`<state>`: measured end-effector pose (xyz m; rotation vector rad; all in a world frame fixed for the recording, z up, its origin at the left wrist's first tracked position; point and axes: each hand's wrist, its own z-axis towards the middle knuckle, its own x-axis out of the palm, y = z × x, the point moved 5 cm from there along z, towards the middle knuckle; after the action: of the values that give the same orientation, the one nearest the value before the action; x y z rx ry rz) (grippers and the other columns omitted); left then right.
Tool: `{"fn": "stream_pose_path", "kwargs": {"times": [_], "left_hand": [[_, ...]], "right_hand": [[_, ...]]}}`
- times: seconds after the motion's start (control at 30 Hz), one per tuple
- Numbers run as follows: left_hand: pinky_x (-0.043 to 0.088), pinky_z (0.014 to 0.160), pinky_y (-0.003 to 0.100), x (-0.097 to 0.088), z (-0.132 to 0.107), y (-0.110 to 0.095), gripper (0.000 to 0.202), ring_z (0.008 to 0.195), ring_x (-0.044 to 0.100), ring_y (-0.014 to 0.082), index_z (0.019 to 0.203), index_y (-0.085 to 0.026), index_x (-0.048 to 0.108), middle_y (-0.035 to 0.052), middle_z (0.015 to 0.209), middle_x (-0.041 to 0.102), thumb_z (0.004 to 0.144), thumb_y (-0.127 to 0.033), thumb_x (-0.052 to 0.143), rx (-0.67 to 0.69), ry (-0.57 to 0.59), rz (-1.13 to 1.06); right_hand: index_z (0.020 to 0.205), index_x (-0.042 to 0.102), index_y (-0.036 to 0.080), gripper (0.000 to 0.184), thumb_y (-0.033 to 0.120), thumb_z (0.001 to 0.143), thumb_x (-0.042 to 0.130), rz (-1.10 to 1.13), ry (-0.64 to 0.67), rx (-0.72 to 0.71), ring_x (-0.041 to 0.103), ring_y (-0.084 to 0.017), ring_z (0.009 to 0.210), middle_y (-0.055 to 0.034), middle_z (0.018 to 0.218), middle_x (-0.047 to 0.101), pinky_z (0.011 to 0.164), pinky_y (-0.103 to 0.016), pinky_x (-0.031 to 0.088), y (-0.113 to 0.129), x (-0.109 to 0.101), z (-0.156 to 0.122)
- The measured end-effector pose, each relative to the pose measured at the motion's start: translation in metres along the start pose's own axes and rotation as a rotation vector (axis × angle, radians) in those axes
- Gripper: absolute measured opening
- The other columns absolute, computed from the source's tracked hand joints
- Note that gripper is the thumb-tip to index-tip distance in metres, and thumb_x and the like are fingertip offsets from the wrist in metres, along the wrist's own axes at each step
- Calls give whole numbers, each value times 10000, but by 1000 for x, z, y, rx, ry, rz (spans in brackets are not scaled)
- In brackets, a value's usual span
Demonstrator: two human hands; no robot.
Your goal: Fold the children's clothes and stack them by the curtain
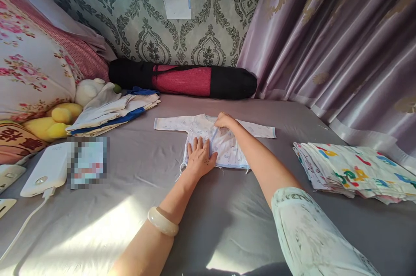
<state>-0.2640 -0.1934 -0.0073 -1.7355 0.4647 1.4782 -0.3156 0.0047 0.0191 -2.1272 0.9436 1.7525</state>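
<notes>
A small white baby shirt (227, 150) with pale blue trim lies spread on the grey bedsheet (136, 159), its two long sleeves stretched out to either side. Thin ties show at its lower corners. My left hand (199, 157) lies flat on the shirt's lower left front, fingers spread. Near the neckline, the fingers of my right hand (226, 121) are pinched together on the fabric. That hand and its forearm cover part of the shirt's right side.
Folded colourful printed cloths (364, 172) are stacked at right; folded clothes (113, 109) lie at left. A white power bank (47, 167) with a cable is beside a blurred-out item (89, 162). A black and red rolled bag (182, 80) rests against the wall, curtains (292, 29) at right.
</notes>
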Motion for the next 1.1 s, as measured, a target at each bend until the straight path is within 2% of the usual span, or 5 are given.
{"fn": "stream_pose_path", "kwargs": {"times": [0.2,0.33,0.53,0.9,1.1], "left_hand": [[152,1151,595,3,2,1,569,1454,199,378,1369,-132,440,194,1544,320,911,-469,430,-2,1,13],[169,1146,579,2,3,2,550,1439,230,368,1353,-151,457,181,1523,352,903,-468,453,2,-12,9],[222,1134,525,-5,1,2,416,1386,319,320,1228,-219,557,118,1423,467,860,-412,568,0,-78,-67],[307,1074,436,-12,-3,0,208,1292,415,270,976,-221,596,78,1258,569,824,-356,638,-8,-129,-139],[306,1080,441,-11,-3,1,171,1305,403,271,913,-221,613,76,1298,547,831,-369,635,-7,-115,-141]], "right_hand": [[850,735,183,118,183,788,635,18,-85,-71,677,-228,920,-98,924,734,729,-250,471,-9,0,-11],[925,737,199,191,197,870,554,91,-147,-225,666,-167,883,-44,963,741,738,-203,459,-18,-6,-11],[1067,734,208,322,76,843,544,91,-63,-466,652,-159,993,-40,1142,709,850,-199,458,-24,-1,-13],[1121,703,271,387,77,853,504,-110,-3,-515,609,-154,1001,-41,1181,602,887,-225,435,-12,2,-35],[969,711,227,295,64,775,560,-129,32,-552,599,-158,947,-45,1123,580,816,-209,442,-8,-1,-34]]}}
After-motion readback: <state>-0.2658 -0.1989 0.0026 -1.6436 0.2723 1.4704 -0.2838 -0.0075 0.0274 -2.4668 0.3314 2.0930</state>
